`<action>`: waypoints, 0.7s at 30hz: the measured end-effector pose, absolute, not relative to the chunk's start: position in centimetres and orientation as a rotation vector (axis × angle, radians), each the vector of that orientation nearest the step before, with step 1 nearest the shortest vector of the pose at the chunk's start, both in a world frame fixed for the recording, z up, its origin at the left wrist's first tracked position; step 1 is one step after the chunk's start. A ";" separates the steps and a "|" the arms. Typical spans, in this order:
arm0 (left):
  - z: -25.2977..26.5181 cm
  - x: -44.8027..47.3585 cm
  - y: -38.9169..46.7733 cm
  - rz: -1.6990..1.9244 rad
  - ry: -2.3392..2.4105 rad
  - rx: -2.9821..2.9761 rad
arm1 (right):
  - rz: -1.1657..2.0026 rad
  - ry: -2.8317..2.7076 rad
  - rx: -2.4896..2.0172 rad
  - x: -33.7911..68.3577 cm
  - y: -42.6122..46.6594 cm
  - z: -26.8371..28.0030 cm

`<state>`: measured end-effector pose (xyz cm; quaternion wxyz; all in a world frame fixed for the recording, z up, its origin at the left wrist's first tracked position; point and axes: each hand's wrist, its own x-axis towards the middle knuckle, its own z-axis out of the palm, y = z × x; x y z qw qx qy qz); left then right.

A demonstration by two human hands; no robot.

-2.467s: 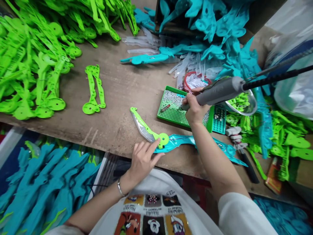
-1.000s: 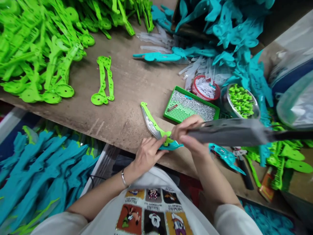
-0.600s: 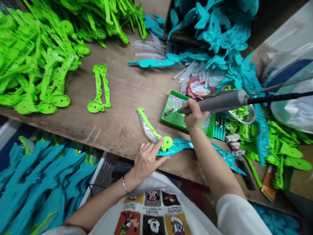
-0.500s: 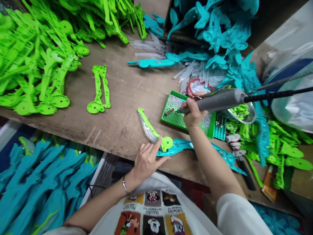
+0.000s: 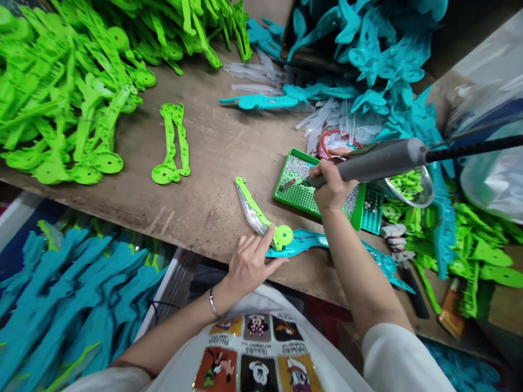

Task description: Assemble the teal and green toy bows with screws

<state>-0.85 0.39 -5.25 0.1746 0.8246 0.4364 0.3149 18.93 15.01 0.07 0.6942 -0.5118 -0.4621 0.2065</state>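
Observation:
My left hand (image 5: 252, 260) presses its outstretched index finger on a lime-green plastic part (image 5: 283, 236) with a round end, thumb spread along the near side. Under the green arm lies a clear, blade-shaped piece (image 5: 254, 219). Both overlap one end of a long teal plastic shell (image 5: 304, 239) near the table's front edge. My right hand (image 5: 333, 188) is closed around a grey corded electric screwdriver (image 5: 378, 160). Its bit points down-left over a green perforated screw tray (image 5: 300, 198) holding small silver screws. My right forearm hides part of the shell and tray.
Lime-green parts (image 5: 61, 109) are heaped at left, with two more (image 5: 165, 173) lying apart. Teal shells (image 5: 368, 54) are piled at the back right, near clear strips and a red basket (image 5: 327, 142). A metal bowl (image 5: 427, 190) stands right, beside a black-handled tool (image 5: 417, 294).
The view has shifted slightly, so the table's contents appear a little further right. Both hands keep nearly the same places over the parts and the tray.

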 end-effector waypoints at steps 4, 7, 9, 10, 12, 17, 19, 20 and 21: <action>-5.3 -0.9 0.4 0.873 1.239 2.345 | 0.481 -1.068 -1.083 16.9 12.9 2.7; -5.2 -0.9 0.3 0.851 1.241 2.347 | 0.627 -1.111 -1.026 14.5 10.5 3.9; -5.1 -0.9 0.3 0.841 1.251 2.333 | 0.737 -1.131 -0.982 13.1 9.2 3.9; -5.0 -0.8 0.3 0.842 1.257 2.325 | 0.788 -1.139 -0.959 12.5 8.8 3.7; -4.8 -0.8 0.3 0.851 1.268 2.314 | 0.867 -1.150 -0.925 11.7 8.3 3.0; -4.7 -0.7 0.4 0.908 1.268 2.327 | 0.909 -1.218 -0.987 11.3 8.5 1.0; -4.7 -0.7 0.4 0.903 1.264 2.335 | 0.915 -1.239 -1.007 11.3 8.6 0.4; -4.8 -0.7 0.4 0.903 1.263 2.339 | 0.922 -1.250 -1.021 11.3 8.7 0.3; -4.8 -0.7 0.4 0.906 1.262 2.340 | 0.931 -1.264 -1.043 11.2 8.7 0.4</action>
